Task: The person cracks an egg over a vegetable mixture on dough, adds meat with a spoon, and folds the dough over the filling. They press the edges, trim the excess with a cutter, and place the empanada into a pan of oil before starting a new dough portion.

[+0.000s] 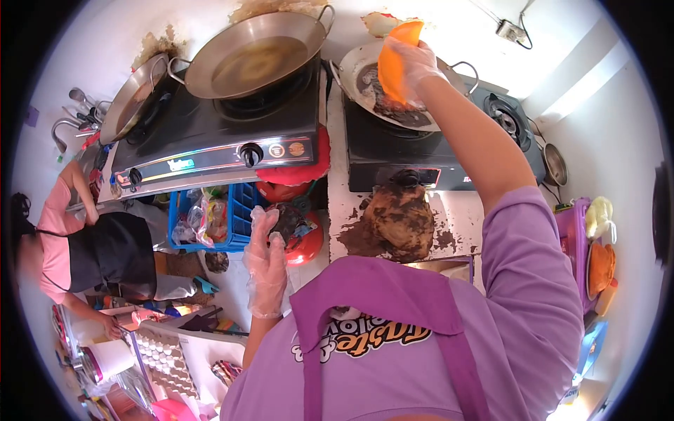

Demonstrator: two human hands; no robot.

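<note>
My right hand [415, 64], in a clear plastic glove, grips a curved orange piece [398, 62] that looks like a tipped plastic bowl. It is over the wok [361, 59] on the right-hand stove. Dark, wet-looking food [393, 107] and pale bubbles show in that wok; the orange piece and my hand hide part of it. Lower down at the left, my left hand [267, 266] is raised with its fingers stretched out. It also wears a clear glove and holds nothing visible. Close to it lies a dark crumpled bundle [288, 221].
A wide wok [260, 56] of oil sits on the left stove [225, 133], beside another pan [133, 102]. A stained brown cloth [400, 221] hangs on the counter front. Below are a blue crate [242, 210] and egg trays [165, 358]. Another person [105, 252] stands at left.
</note>
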